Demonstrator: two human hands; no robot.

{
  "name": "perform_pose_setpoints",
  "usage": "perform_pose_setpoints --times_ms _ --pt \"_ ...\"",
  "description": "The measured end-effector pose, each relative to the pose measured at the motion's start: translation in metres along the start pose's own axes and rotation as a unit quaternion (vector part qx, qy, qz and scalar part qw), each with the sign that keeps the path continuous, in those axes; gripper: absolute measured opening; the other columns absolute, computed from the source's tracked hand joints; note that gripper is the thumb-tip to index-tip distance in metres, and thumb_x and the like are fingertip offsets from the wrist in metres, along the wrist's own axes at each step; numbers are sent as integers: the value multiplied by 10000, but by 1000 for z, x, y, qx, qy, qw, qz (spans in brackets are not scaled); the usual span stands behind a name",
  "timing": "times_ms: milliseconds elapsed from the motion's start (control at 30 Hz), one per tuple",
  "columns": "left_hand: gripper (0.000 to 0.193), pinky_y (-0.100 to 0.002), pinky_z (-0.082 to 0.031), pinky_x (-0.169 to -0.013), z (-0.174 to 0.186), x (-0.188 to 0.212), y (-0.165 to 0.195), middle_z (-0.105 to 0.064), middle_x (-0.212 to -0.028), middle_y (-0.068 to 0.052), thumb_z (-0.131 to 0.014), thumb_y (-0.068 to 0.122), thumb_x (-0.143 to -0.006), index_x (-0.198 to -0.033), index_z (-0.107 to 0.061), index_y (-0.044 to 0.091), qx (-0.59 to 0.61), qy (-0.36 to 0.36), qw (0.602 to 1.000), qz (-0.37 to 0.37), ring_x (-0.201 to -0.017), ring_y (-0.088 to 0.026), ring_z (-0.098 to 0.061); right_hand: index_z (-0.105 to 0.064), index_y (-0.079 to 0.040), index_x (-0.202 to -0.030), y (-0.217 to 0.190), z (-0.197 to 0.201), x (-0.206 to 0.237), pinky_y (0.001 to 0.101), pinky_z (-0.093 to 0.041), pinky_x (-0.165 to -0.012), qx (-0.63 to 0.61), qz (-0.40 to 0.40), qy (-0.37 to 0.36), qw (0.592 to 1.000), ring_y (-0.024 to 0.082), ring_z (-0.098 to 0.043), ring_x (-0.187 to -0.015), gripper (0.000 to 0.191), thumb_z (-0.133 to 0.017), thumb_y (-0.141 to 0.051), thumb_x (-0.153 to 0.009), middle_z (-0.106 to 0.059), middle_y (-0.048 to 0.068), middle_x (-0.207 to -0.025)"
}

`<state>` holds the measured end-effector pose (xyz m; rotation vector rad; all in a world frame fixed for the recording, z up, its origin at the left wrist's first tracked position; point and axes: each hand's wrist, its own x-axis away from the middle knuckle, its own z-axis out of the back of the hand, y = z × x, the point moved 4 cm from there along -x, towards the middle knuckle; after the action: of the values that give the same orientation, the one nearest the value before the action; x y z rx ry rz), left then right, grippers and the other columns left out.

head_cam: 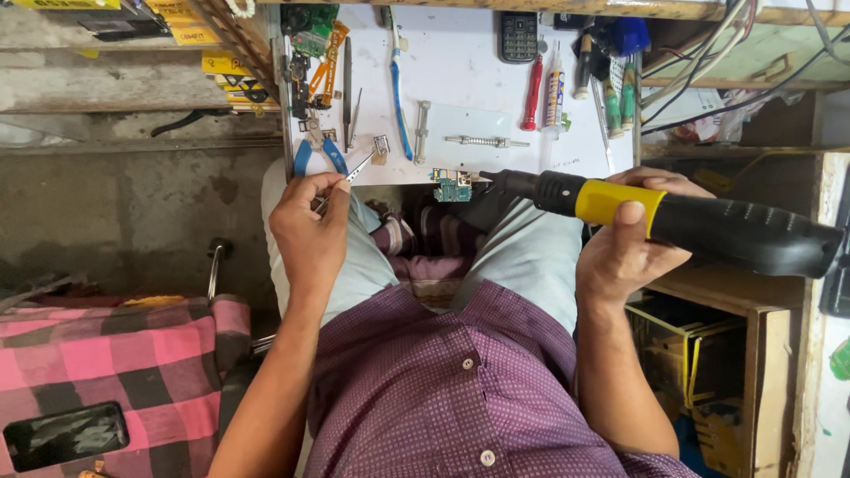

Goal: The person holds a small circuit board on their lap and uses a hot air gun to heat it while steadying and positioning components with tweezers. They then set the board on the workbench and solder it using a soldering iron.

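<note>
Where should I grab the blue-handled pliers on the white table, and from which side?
Take the pliers by the two blue handles, probably coming from the near table edge. The handles splay toward that edge, while the metal jaws point away among other tools.

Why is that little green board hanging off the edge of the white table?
The small green circuit board sits right at the near edge of the white worktop, partly over the person's lap. The right hand aims a black-and-yellow hot-air tool at it; the left hand holds tweezers. Nothing looks spilled or broken.
</note>
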<state>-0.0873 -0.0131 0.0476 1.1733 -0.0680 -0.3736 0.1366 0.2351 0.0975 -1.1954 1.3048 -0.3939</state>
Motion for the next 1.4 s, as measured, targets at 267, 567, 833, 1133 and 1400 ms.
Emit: perform_pose_setpoints --times_ms 267,567,833,1133,1400 --pt "61 -309 -553 -694 -3 -10 9 -709 -929 -114 -750 22 -940 -988 -728 -9 -31 12 998 -56 -781 -199 -717 -493 -45 -1205 2 2 2 368 -555 -875 20 -2 -20 1000 218 -610 -954 455 -824 -311 -1042 -560 114 -1100" --pt "82 -373 -539 -750 -11 -20 11 -703 -948 -132 -747 43 -939 -1010 -732 4 -102 20 990 -97 -836 -271 -714 -489 -41 -1239 2 0 4 352 -548 -863 23 -10 -22 999 224 -612 -957 489 -836 -299 -1009 -547 110 -1107" --pt "154 -372 -530 -777 2 -19 22 -681 -962 -120 -786 67 -973 -1104 -732 7 -105 57 984 -135 -864 -248 -686 -492 -34 -1225 0 -1 4 352 -549 -861 16 -14 -18 1000 222 -605 -945 486 -836 -299 -1007 -544 114 -1090" --pt "225 -203 -416 -580 4 12 -13 -644 -785 28 -788 142 -938 -1082 -743 -24 262 -46 942 204 -633 -38 -516 -493 -23 -1180 1 -2 2 337 -523 -860 23 -13 -28 999 240 -615 -914 458 -829 -298 -1034 -583 136 -1058" --pt "187 -240 -476 -654 14 35 -33 -700 -851 -37 -819 -3 -872 -1028 -719 -25 367 -77 909 180 -708 -101 -602 -504 -19 -1181 4 -4 4 348 -523 -881 14 -19 -40 999 254 -618 -939 437 -831 -271 -1037 -584 140 -1076"
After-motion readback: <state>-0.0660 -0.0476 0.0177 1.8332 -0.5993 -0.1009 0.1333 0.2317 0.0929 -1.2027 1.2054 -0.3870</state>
